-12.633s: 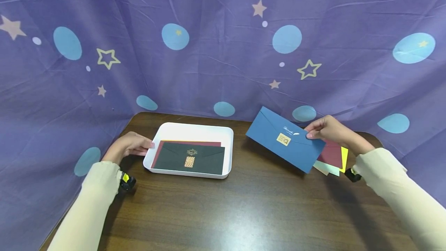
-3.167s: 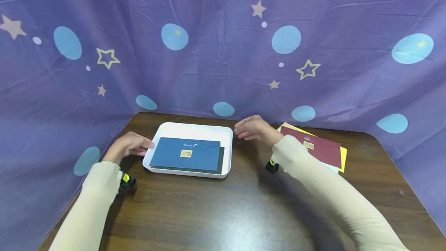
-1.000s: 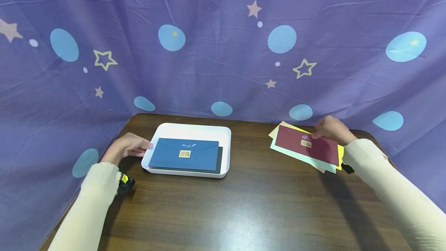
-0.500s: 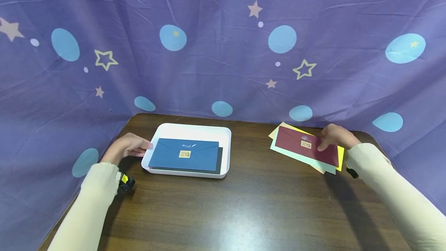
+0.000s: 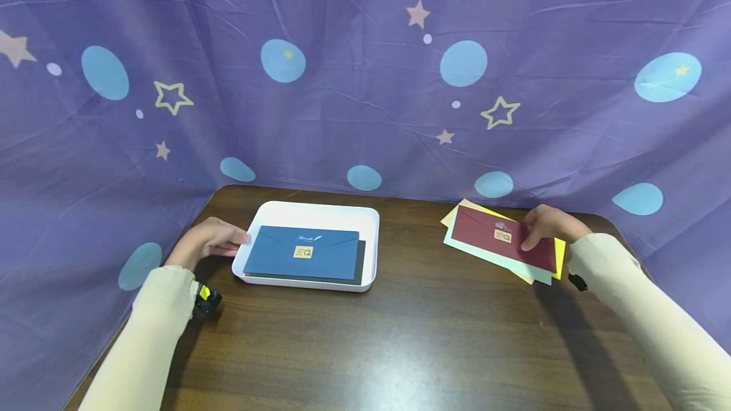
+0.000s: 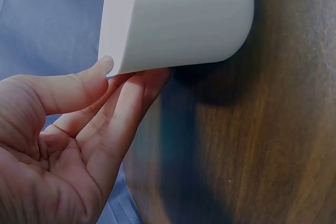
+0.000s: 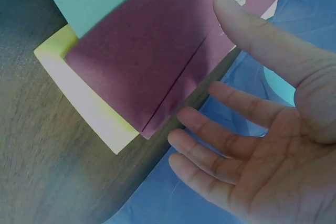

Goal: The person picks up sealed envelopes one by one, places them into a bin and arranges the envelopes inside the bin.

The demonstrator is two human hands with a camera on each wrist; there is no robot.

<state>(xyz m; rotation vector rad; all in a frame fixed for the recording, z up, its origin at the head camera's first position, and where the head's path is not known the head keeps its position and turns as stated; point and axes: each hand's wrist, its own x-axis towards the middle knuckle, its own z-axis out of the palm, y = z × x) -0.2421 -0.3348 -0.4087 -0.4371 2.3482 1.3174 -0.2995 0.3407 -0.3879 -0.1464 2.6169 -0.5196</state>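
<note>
My left hand (image 5: 216, 240) pinches the left rim of a white tray (image 5: 320, 213), thumb on the rim and fingers against the outer wall in the left wrist view. Inside the tray lies a blue envelope (image 5: 331, 255) with a gold sticker, over a dark envelope (image 5: 361, 265) that peeks out at the right. On the right, my right hand (image 5: 551, 226) is at a maroon envelope (image 5: 480, 228), the top of a fanned stack. The right wrist view shows its thumb over the envelope and its fingers (image 7: 210, 135) spread apart past the far edge.
Under the maroon envelope are a mint envelope (image 5: 480, 254), a yellow one (image 5: 559, 257) and a cream one (image 5: 452, 215). The brown wooden table (image 5: 342, 347) ends at a purple curtain (image 5: 365, 125) with stars and dots, close behind the tray and stack.
The blue envelope went from my right hand into the tray, onto the dark one. My right hand then returned to the stack, its thumb moving lower over the maroon envelope. The left hand stayed put.
</note>
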